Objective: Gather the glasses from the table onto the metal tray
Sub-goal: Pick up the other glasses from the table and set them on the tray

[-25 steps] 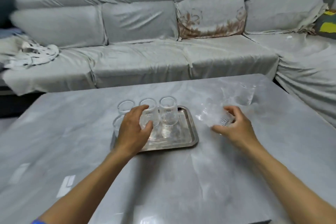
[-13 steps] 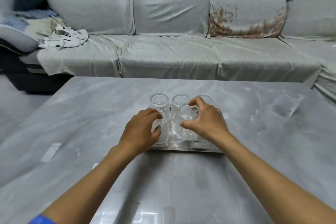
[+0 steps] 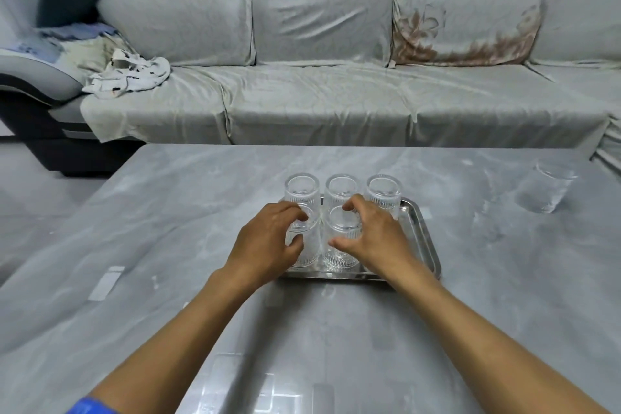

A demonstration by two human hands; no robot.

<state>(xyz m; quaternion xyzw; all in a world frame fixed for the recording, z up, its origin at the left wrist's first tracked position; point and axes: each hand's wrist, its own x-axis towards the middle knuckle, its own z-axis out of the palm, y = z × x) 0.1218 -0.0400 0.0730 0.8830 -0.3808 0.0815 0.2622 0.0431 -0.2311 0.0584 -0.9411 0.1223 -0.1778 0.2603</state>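
Both forearms reach forward over the grey table [image 3: 168, 212], palms down, hands side by side above the metal tray [image 3: 424, 239]. The left hand [image 3: 265, 242] curls its fingers and thumb around the front left glass [image 3: 307, 247]; the right hand [image 3: 376, 237] grips the front middle glass [image 3: 342, 242], thumb on its near side. Three more glasses [image 3: 341, 190] stand in a row at the back of the tray. One glass [image 3: 546, 190] sits alone on the table far to the right

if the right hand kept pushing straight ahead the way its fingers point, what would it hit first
Probably the back-middle glass on the metal tray; the right hand already wraps the front glass. Depth is unclear.
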